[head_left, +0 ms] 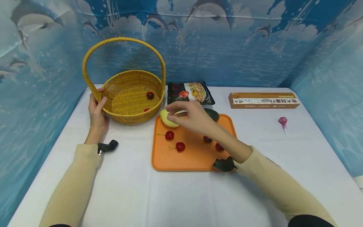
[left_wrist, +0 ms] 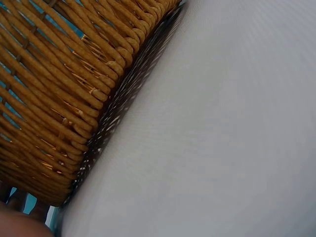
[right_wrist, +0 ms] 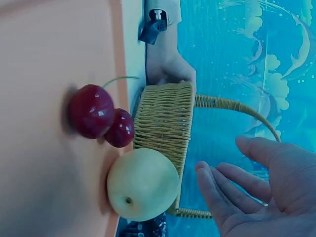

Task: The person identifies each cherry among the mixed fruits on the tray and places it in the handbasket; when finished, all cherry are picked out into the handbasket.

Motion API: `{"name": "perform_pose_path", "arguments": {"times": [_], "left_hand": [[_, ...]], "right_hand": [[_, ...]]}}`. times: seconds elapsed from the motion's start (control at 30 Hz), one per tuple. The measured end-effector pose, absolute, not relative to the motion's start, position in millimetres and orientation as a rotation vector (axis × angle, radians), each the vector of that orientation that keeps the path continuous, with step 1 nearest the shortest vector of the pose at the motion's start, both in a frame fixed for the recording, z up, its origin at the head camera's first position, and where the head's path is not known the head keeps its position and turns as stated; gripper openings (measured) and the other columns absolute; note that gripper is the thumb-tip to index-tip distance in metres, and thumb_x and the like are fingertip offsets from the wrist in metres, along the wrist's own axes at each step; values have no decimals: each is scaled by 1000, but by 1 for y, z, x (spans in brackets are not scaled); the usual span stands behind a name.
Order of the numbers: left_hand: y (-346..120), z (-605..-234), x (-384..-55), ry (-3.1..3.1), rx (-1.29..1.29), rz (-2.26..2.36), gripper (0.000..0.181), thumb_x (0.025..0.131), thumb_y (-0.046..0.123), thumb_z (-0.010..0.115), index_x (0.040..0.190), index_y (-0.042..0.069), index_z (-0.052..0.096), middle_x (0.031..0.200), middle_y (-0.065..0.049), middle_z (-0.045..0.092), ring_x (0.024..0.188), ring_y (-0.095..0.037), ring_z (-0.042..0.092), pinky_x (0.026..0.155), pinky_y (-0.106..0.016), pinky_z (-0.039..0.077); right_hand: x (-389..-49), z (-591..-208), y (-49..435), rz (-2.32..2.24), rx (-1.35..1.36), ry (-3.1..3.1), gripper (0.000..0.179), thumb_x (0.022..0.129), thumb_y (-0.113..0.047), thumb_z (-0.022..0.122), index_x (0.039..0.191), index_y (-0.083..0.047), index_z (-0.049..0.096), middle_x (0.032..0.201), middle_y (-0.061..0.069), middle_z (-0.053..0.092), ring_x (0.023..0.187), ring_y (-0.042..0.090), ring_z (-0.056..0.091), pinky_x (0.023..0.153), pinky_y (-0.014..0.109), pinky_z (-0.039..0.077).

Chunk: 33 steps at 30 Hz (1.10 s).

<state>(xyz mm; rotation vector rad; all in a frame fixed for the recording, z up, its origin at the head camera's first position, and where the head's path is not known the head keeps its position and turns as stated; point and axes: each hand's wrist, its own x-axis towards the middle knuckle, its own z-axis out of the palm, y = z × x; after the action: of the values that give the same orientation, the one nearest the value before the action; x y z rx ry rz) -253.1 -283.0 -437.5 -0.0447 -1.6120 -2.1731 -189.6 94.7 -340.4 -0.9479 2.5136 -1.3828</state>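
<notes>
My left hand (head_left: 97, 110) grips the left rim of a yellow wicker basket (head_left: 129, 119), fingers outside and thumb toward the rim. Inside the basket lie a dark red cherry (head_left: 150, 95) and a second red one (head_left: 146, 109), partly hidden by the wall. Over the orange tray (head_left: 193, 162) hovers my right hand (head_left: 194, 118), thumb and fingers apart with nothing between them. Just by its fingertips sits a pale yellow round fruit (right_wrist: 143, 185). Several cherries (head_left: 180, 146) rest on the tray, and a dark green fruit (head_left: 212, 114) is partly hidden behind the hand.
Behind the tray lies a black food packet (head_left: 191, 92). A brown pasta box (head_left: 263, 101) stands at the back right, with a wrapped lollipop (head_left: 283, 121) in front of it. A blue dolphin-print curtain (head_left: 221, 56) borders the white table (head_left: 124, 189).
</notes>
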Motion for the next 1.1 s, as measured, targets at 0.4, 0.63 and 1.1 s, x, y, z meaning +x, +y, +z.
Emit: {"name": "perform_pose_path", "arguments": {"times": [0.4,0.63,1.1], "left_hand": [[-282,-438,-255,-1580,-48,-2199,40,101,12,59,141,11,58,148,-11,50,134,-27,49,110,-35,38],[-281,-438,-253,-1595,-66,-2181,41,101,16,61,141,12,58,150,-11,50,135,-27,48,112,-35,36],[-281,-436,-254,-1575,-36,-2246,51,100,13,62,150,16,55,154,-9,49,141,-26,47,112,-31,41]], "right_hand": [[-164,-367,120,-1307,-873,2465,34,98,-31,76,130,-18,73,123,0,76,119,11,68,106,43,54],[-166,-382,129,-1296,-852,2363,34,97,-24,78,128,-12,74,124,2,76,117,15,72,101,38,58],[-167,-393,127,-1139,-904,2344,39,90,-27,86,125,-15,75,120,-2,77,112,17,71,101,39,57]]}}
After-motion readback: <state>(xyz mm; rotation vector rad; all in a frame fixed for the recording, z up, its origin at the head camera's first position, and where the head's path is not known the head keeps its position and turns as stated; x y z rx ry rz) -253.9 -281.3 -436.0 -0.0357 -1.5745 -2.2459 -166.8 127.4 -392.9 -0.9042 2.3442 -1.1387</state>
